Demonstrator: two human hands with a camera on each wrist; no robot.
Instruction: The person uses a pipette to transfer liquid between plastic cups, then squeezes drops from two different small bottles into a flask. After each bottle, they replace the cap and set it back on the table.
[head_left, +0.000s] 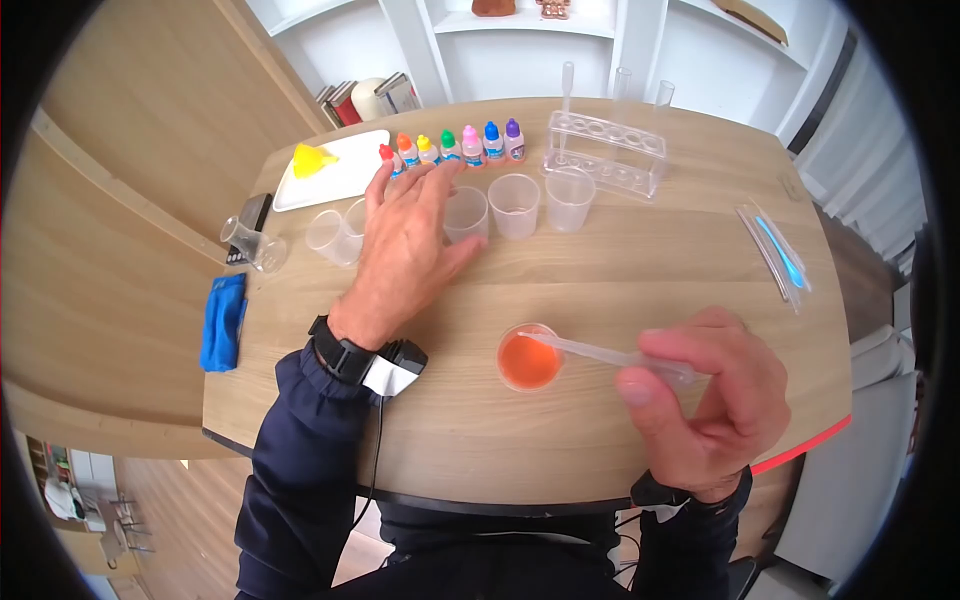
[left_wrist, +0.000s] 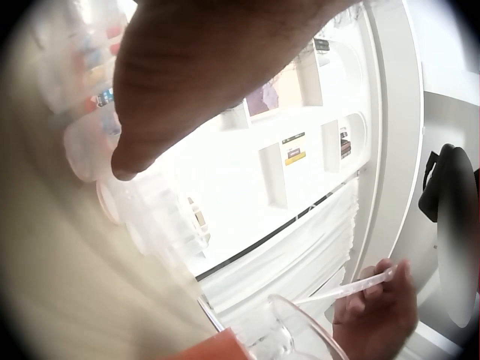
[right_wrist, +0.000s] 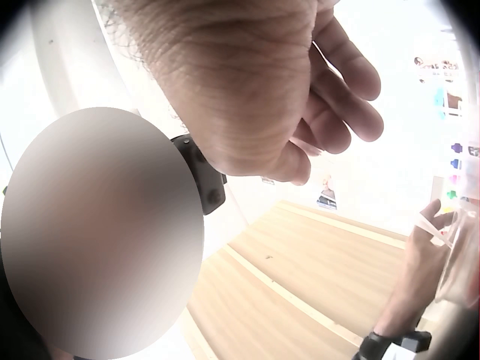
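A cup of orange liquid (head_left: pixel 530 362) stands near the front of the table. My right hand (head_left: pixel 718 395) pinches a clear plastic pipette (head_left: pixel 605 353) between thumb and fingers, its thin tip over that cup. The left hand (head_left: pixel 400 240) reaches over the row of clear cups, fingers spread and thumb apart, beside one clear cup (head_left: pixel 466 214); whether it touches the cup I cannot tell. In the left wrist view the left thumb (left_wrist: pixel 139 150) is near blurred cups, and the pipette (left_wrist: pixel 352 289) shows in the right hand (left_wrist: pixel 375 315).
Several coloured dropper bottles (head_left: pixel 472 148) line the back beside a white tray (head_left: pixel 350 178) holding a yellow funnel (head_left: pixel 312 160). A test-tube rack (head_left: pixel 607 155) stands back right. Wrapped sticks (head_left: pixel 772 255) lie right; a flask (head_left: pixel 255 246) and blue cloth (head_left: pixel 223 322) are left.
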